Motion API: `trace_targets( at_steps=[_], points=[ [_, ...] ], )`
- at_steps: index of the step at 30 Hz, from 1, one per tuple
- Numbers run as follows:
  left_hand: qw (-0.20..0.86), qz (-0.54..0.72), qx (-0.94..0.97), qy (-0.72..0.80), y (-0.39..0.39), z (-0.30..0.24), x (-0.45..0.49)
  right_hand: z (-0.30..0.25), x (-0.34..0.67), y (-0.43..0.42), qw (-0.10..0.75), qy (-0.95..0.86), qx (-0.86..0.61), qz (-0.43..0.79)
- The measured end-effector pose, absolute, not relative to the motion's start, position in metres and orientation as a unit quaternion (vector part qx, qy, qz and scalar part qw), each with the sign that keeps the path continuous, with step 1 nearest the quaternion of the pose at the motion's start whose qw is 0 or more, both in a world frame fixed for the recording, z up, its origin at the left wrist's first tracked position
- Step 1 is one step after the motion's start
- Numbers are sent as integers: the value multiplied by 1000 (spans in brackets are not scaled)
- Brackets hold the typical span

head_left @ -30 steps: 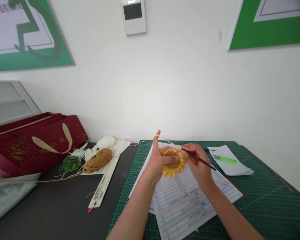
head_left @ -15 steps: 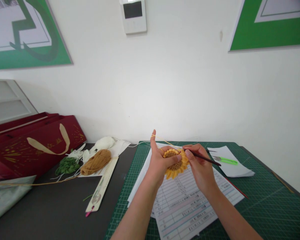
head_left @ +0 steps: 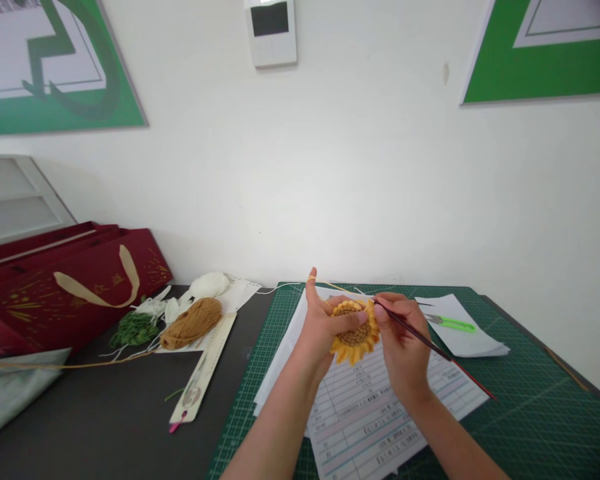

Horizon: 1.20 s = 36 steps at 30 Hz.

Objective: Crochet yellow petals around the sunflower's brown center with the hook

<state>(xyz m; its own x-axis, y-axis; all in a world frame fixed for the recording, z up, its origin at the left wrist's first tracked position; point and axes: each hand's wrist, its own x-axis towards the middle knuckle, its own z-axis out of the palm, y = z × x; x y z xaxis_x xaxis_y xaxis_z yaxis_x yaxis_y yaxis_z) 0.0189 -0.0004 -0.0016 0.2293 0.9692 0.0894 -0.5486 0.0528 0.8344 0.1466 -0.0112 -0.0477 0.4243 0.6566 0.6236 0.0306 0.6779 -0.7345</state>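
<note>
Both hands busy | left hand (head_left: 325, 327) pinches crochet sunflower (head_left: 355, 333) | right hand (head_left: 403, 337) grips crochet hook (head_left: 413, 331) at its edge | printed sheet (head_left: 375, 407) beneath

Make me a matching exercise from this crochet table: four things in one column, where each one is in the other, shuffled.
1 crochet sunflower
2 crochet hook
3 green snips
4 brown yarn

A on the white sheet, right of both hands
B in the right hand
C left of the green mat
D in the left hand

Pairs: 1-D, 2-B, 3-A, 4-C
</note>
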Motion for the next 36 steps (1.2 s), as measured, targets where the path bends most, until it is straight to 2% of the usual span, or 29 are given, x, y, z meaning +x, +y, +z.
trace_targets(
  at_steps=[4,9,13,20,23,36],
  points=[
    [687,546,406,257,-1,2,15,-42,151,-7,742,-528,-332,245],
    [673,555,412,261,-3,2,16,-40,172,-7,721,-572,-334,204],
    [708,532,383,263,-3,-4,22,-40,178,-11,717,-581,-327,204],
    [675,533,432,271,-2,6,13,-39,160,-4,709,-527,-295,364],
    [653,524,469,279,-1,10,7,-41,164,-1,706,-511,-289,396],
    [677,483,468,298,4,6,1,-38,181,2,704,-531,-296,368]
  ],
)
